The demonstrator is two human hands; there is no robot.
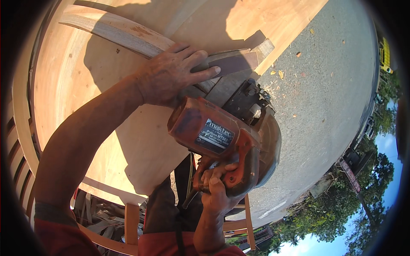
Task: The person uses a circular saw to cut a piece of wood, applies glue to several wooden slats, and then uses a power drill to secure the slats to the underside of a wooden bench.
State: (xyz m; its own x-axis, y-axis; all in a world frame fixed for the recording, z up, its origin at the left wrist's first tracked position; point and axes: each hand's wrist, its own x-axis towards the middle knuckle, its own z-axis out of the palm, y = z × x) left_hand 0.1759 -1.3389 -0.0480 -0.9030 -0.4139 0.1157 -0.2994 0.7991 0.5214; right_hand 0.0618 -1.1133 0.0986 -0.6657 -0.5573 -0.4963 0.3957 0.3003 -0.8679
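Observation:
My right hand (215,190) is wrapped around the rear handle of a red, worn circular saw (235,138). The saw's dark base plate (245,100) lies at the end of a flat wooden piece, and its round blade guard (272,147) faces right; the blade's teeth are hidden. My left hand (168,77) bears down on wooden pieces just beyond the motor, its fingers bent over them. A long curved wooden strip (124,36) runs from under that hand to the far left. Right of the fingers lies a short wooden piece with a dark brown face (235,65).
A large pale plywood sheet (64,94) supports the work, with its right edge beside a grey paved road (324,85). Slatted wooden framing (21,141) stands at the left. Wood scraps (102,217) are piled below. Trees (329,209) and a yellow vehicle (385,55) appear beyond the road.

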